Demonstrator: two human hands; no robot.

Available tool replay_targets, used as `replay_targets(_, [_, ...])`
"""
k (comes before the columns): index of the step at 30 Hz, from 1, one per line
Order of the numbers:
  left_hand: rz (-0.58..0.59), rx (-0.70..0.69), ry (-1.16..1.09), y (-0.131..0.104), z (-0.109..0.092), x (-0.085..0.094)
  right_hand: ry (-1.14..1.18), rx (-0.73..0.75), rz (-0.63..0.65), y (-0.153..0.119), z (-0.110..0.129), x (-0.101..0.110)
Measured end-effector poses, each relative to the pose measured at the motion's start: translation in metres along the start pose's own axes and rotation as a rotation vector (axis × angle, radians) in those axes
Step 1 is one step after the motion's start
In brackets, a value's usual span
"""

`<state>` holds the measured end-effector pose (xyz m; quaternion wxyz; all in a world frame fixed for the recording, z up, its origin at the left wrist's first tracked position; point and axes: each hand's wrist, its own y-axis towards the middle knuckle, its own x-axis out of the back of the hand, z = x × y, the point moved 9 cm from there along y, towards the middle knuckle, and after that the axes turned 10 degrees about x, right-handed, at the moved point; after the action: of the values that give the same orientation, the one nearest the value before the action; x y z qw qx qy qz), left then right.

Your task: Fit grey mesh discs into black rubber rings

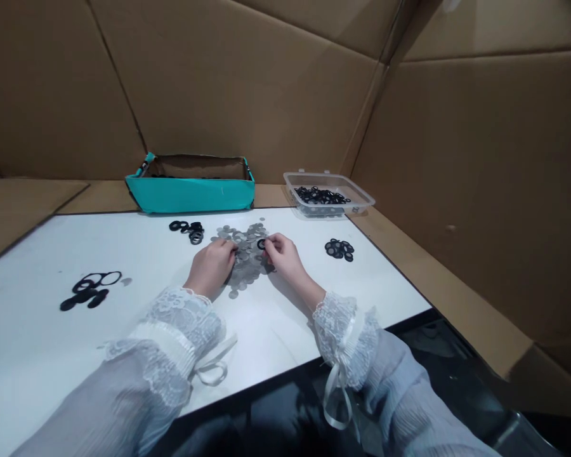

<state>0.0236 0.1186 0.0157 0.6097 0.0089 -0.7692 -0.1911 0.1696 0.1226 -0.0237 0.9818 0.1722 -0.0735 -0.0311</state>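
A loose heap of small, thin grey discs [247,271] lies on the white tabletop in front of me. My right hand [288,259], at the right side of the heap, pinches a black ring [261,244] between thumb and fingers. At the heap's left side is my left hand [212,266], its fingers curled together at the discs. What those fingers hold, if anything, is hidden. Nearby, to the right, sits a small cluster of black rings with grey centres [339,249]. Behind my left hand are several thick black rings [196,237].
A turquoise box [190,195] stands at the back left, its contents mostly hidden. At the back right, a clear plastic container [361,197] holds many black rings. Black discs and flat ring pieces [84,295] lie far left. Cardboard walls [247,82] enclose the table.
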Motion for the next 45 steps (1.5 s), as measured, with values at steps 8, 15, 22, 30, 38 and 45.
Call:
replay_targets(8, [-0.093,0.072,-0.247,-0.004,-0.001,0.014,-0.02,-0.001,-0.091,0.0,0.007,0.007])
replay_targets(15, [0.019,0.259,-0.867,-0.003,0.007,0.004,0.151,-0.187,0.001,-0.005,-0.001,-0.005])
replay_targets(22, [0.042,0.246,-1.03,-0.014,-0.009,0.003,0.305,-0.19,0.104,-0.01,0.01,-0.023])
replay_targets(30, [0.111,0.419,-1.11,-0.015,0.002,-0.004,0.214,-0.096,0.176,-0.01,0.022,-0.021])
replay_targets(38, [0.274,0.434,-1.157,-0.015,-0.006,-0.01,-0.024,-0.11,0.309,-0.015,0.019,-0.019])
replay_targets(45, [0.327,0.409,-1.013,-0.019,-0.009,-0.015,-0.147,-0.059,0.374,-0.018,0.023,-0.02])
